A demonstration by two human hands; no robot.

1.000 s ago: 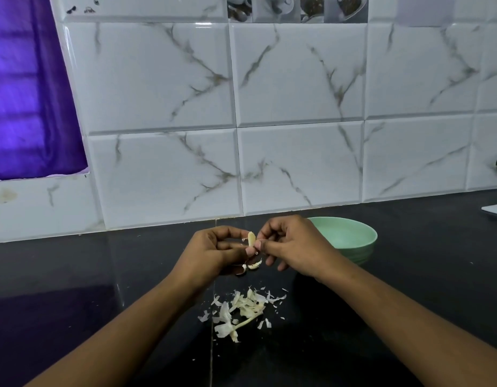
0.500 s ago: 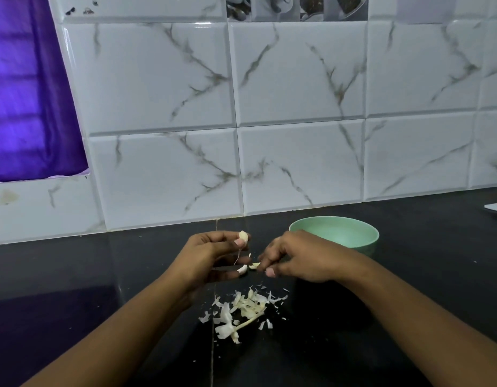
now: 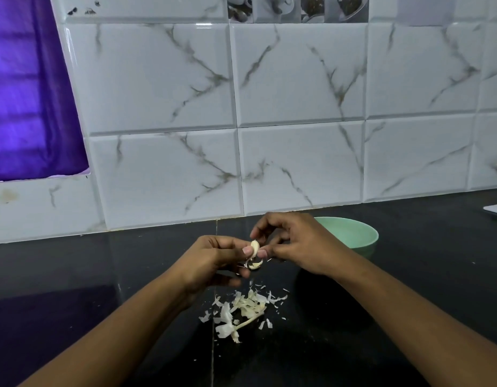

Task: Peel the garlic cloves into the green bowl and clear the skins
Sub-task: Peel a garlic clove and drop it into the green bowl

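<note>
I am partway through the peeling, judging by how things lie. My left hand [image 3: 211,258] pinches 1 garlic clove [image 3: 254,245] between thumb and fingers [image 3: 232,244], held up above the surface [image 3: 409,277], just in front of the green bowl [image 3: 350,233] and not yet in it. My right hand [image 3: 297,247] has its fingers [image 3: 270,251] curled in against the clove's side, nipping at the loose skin [image 3: 255,265] that hangs in a pale curl below it, so this clove is only half undressed. Under my hands a pile of skins [image 3: 241,308] lies scattered on the dark surface, with a thin stalk among the flakes and small bits strewn round it; that much waste suggests to me that several cloves are already done. The bowl sits just behind my right hand, which hides its near side, and the part of the inside I can see shows only bare green, so I cannot tell how many peeled cloves it holds. I see no unpeeled cloves waiting anywhere on the surface. What is left, as I read it: finish stripping this clove, drop it in the bowl, then gather up every skin, none of which has been cleared.
</note>
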